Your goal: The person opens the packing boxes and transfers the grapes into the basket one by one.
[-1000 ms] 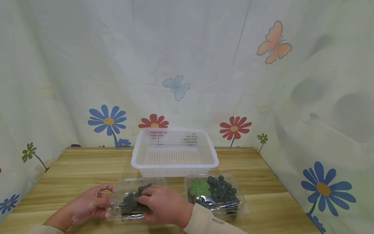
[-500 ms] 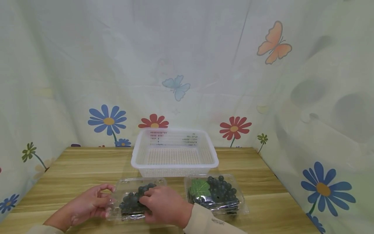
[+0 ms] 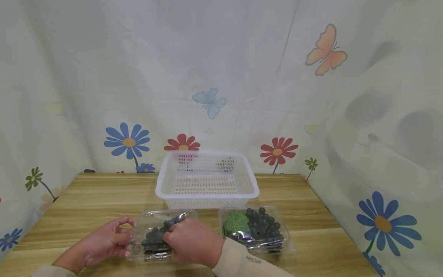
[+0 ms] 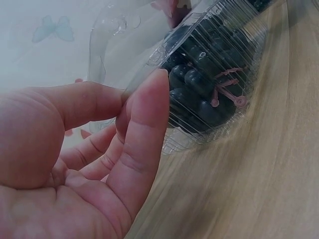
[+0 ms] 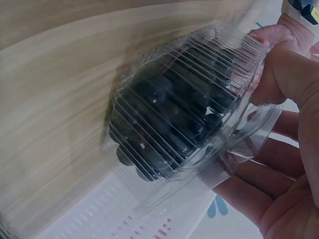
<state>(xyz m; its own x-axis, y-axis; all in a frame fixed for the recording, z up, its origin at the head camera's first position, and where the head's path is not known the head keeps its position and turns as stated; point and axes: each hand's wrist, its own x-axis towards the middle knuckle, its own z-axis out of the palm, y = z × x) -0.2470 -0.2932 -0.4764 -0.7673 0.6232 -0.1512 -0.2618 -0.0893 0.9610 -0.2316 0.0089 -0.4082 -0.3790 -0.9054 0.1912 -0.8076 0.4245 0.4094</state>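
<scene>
1. Left hand (image 3: 111,239): thumb and fingers nearly meet, pinching the clear box (image 3: 148,217) by its left edge, probably for steadiness.
2. Right hand (image 3: 194,240): fingers curl round its right part, apparently a counter-hold.
3. The box, containing dark grapes (image 3: 154,238), rests on the table (image 3: 104,200), nearer than the white basket (image 3: 207,196).

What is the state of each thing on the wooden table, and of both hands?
Clear plastic box at left, holding round dark grapes: upright, gripped by both hands; lid state unclear.
Clear plastic box at right, with dark grapes and a green leaf shape: upright, held by neither hand.
White rectangular perforated plastic basket: upright, open-topped.
Left hand: pinching the left box's edge.
Right hand: gripping that box's right side.
</scene>
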